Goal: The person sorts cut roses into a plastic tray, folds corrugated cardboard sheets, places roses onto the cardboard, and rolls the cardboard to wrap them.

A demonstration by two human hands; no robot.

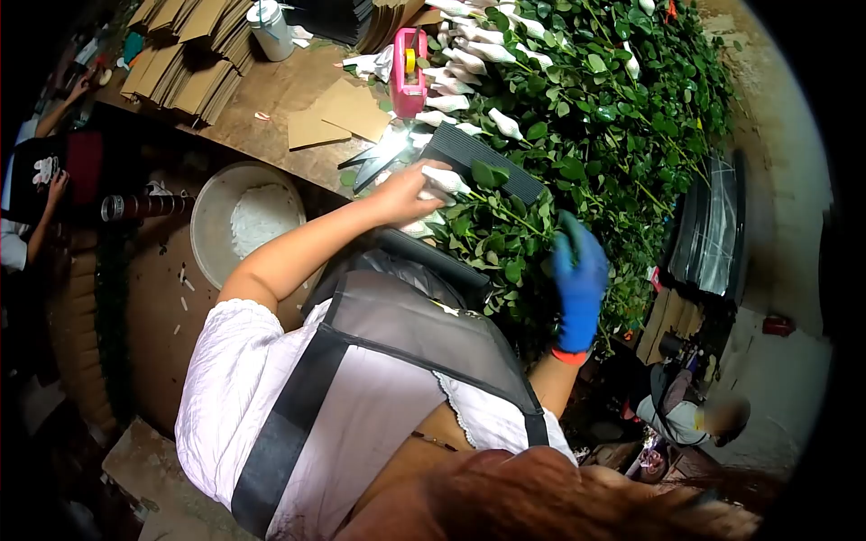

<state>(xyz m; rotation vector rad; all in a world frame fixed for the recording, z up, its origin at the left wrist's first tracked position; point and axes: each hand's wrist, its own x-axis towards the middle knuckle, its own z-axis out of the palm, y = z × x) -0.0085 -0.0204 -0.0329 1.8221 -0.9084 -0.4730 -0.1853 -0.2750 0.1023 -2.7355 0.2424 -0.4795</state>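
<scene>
My bare left hand (401, 194) is closed around the base of a white-sleeved flower head (446, 180), beside the end of a dark ridged strip (483, 162). A leafy stem runs from this head toward the right. My right hand (577, 275), in a blue glove with an orange cuff, is at the right edge of the leaves (514, 230); its fingers are blurred, and whether they grip a stem is unclear. Scissors (379, 162) lie just beyond my left hand under a bright glare. Another dark ridged piece (433, 257) lies close to my apron.
Beyond are a pink tape dispenser (409, 77), cardboard pieces (338, 117), cardboard stacks (194, 54) and a white container (270, 32). Many sleeved flowers (483, 50) with leafy stems fill the upper right. A round tub (248, 221) stands left. Other people appear at both sides.
</scene>
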